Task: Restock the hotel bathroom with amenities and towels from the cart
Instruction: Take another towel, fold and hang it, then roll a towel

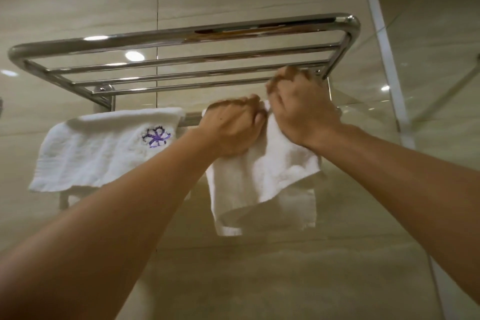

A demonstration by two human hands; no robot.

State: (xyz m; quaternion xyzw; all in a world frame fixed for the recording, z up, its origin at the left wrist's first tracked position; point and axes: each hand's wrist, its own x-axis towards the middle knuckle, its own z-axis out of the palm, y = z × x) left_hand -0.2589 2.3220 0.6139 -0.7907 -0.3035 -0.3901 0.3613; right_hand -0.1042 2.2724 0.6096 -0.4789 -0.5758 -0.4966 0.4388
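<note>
A chrome towel rack [181, 34] is fixed to the tiled wall above me, with a hanging bar [191, 119] under its shelf. A white towel with a purple flower emblem [104, 148] is draped over the left part of that bar. To its right hangs a small plain white towel [262, 184], bunched at the top and lopsided. My left hand [231, 127] grips its upper edge at the bar. My right hand [301, 109] holds the towel's top just to the right, fingers curled up behind the bar.
A glass shower partition [428, 112] with a white frame strip [384, 41] stands close on the right of the rack. Beige marble tiles [233, 280] cover the wall behind and below. The rack's top shelf rails carry nothing.
</note>
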